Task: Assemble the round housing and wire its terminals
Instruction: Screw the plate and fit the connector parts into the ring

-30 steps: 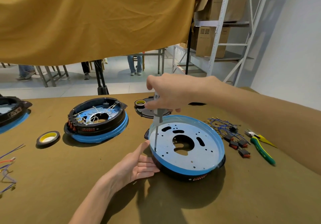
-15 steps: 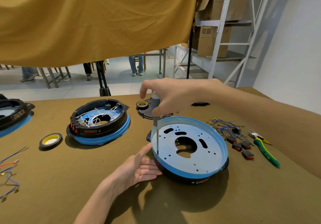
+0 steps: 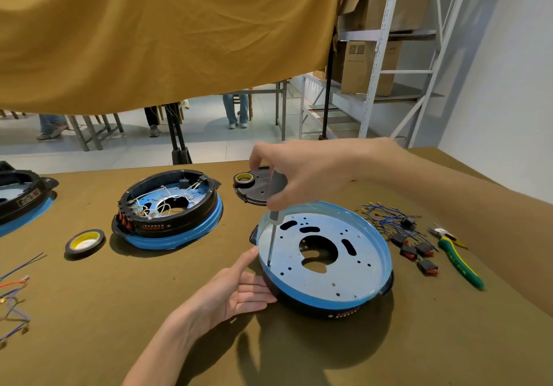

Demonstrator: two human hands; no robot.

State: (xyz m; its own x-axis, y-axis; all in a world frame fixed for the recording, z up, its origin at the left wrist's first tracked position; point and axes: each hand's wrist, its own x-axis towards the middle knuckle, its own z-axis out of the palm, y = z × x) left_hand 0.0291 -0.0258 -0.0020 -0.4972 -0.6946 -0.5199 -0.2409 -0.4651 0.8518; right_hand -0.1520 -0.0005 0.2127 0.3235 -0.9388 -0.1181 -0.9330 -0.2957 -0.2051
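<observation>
Holding a grey-handled screwdriver (image 3: 273, 224) upright, the right hand (image 3: 302, 173) has its fingers curled around the handle, and the tip stands on the metal plate (image 3: 353, 269) near its left edge, at what looks like a small screw hole. The round housing (image 3: 326, 304) lies near the middle of the table (image 3: 149, 310), with the plate and a blue rim on top and a black body below. The left hand (image 3: 236, 291) rests flat against the left wall of this housing, fingers straight and relaxed, so it only steadies it and grips nothing. Compared with a second ago, the index finger of the right hand is lifted higher off the handle and the grip sits a little differently, while the tip stays at the same hole; I judge from this that the person is turning the driver, re-gripping between turns, so a screw is probably being tightened there, though the screw itself is too small to see. To the right of the housing lie blue wires (image 3: 386, 218), several black and red switches (image 3: 416, 251) and green-handled pliers (image 3: 457, 263), all untouched, so the wiring seems not yet begun. To the left of the housing stands a finished-looking wired housing (image 3: 170, 224), and beyond that a roll of tape (image 3: 85, 242).
</observation>
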